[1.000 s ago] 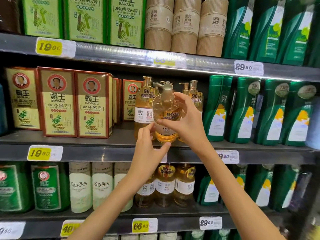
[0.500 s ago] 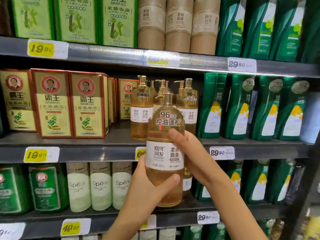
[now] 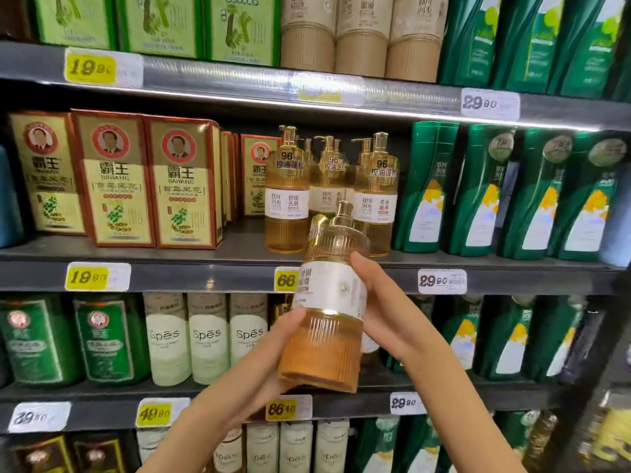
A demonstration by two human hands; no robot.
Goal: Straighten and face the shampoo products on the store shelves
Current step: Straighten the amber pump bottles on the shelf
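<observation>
I hold an amber pump shampoo bottle (image 3: pixel 327 319) with a white label in front of the shelves, tilted with its gold pump away from me. My left hand (image 3: pixel 273 356) grips its lower body from the left and below. My right hand (image 3: pixel 386 312) wraps the label area from the right. Its label faces left, turned partly out of view. Behind it, several matching amber pump bottles (image 3: pixel 375 196) stand upright on the middle shelf (image 3: pixel 205 278).
Red-and-gold shampoo boxes (image 3: pixel 116 179) stand left on the middle shelf, green bottles (image 3: pixel 478 189) right. Below are white Spes bottles (image 3: pixel 208 339) and green bottles (image 3: pixel 505 336). The top shelf holds green boxes (image 3: pixel 164 22) and tan tubes (image 3: pixel 362 32).
The bottle was lifted off the middle shelf and brought down towards me. It has since turned, so its front label now faces left, and its pump tips away.
</observation>
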